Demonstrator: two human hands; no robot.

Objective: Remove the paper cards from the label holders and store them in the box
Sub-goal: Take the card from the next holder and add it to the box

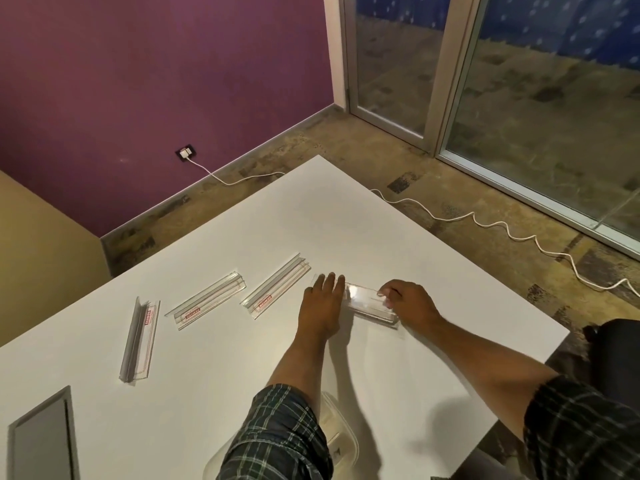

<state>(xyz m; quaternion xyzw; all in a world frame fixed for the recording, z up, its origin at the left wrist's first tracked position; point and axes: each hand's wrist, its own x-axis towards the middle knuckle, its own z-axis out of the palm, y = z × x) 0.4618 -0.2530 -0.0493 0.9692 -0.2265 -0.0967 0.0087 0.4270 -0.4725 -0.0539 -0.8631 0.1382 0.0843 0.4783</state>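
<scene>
I see one white table (242,220), smooth, its far half bare. Four clear plastic holders lie in a row: three (140,337) (206,304) (275,287) with red-printed cards, well apart from the edges. The fourth holder (372,306) nears the right edge; my left hand (323,299) presses flat beside it, my right hand (408,301) pinches its end. One clear box (337,434) sits under my left sleeve.
</scene>
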